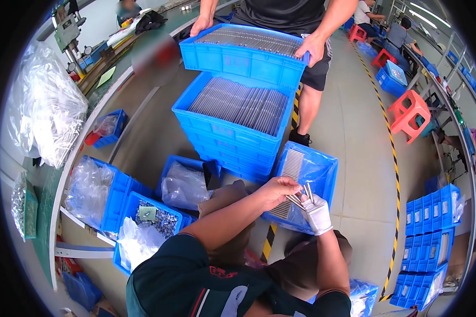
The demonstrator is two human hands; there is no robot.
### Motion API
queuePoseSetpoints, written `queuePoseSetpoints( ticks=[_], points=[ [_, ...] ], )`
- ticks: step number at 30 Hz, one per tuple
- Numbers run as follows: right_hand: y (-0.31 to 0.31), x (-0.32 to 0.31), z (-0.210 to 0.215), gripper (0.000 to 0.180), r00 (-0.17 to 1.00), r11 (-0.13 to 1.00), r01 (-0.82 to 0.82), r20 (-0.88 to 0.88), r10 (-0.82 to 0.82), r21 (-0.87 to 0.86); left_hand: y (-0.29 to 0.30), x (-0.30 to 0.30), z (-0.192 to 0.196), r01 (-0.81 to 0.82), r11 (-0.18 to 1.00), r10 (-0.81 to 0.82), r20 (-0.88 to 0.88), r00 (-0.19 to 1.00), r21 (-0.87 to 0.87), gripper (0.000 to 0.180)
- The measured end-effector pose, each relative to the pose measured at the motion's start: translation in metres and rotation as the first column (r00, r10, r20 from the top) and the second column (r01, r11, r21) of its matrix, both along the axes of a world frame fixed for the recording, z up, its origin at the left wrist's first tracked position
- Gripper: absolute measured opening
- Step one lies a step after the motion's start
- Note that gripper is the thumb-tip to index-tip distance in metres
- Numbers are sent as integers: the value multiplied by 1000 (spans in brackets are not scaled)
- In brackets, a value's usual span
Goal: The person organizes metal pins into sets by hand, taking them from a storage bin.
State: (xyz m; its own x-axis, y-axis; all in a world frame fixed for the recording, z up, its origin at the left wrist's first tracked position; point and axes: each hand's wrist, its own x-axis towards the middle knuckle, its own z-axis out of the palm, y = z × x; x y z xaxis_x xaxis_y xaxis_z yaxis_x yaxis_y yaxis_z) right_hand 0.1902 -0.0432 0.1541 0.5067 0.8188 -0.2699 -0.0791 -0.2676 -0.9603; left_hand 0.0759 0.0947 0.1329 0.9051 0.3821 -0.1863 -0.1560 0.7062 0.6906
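Over a plastic-lined blue crate (330, 165), both my hands come together around several short shiny metal rods (308, 193). My right hand (317, 215), in a white glove, is closed around the rods, whose ends stick out past the fingers. My left hand (277, 192) is bare and pinched at the rods beside the glove; its fingertips partly hide what they grip. Inside the lined crate lies a neat row of similar rods (293, 162), partly covered by my hands.
Ahead, a co-worker's hands (313, 48) hold a blue crate (238, 62) of rods above a stack of blue crates (225, 129). To my left stand a bin of small metal parts (166, 221) and bagged bins (90, 185). Red stools (410, 113) and stacked crates (426, 240) are right.
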Motion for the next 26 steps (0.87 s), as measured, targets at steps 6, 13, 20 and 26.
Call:
queuePoseSetpoints(
  ticks=[6,13,20,26],
  points=[
    [4,-1,-12,21,855,1000,-11,518,18,-17,-1,4,-4,-30,942,84,-148,985,335,13],
    [-1,-6,0,20,992,998,-27,121,19,59,3,-1,-6,71,997,-72,-28,997,-22,15],
    [-2,-5,-1,19,953,999,-30,303,19,34,6,-4,-7,127,990,-133,-119,984,-54,14],
    [-4,0,-13,19,872,999,-36,489,39,-14,8,0,-20,116,909,-57,-156,986,401,24]
  ],
)
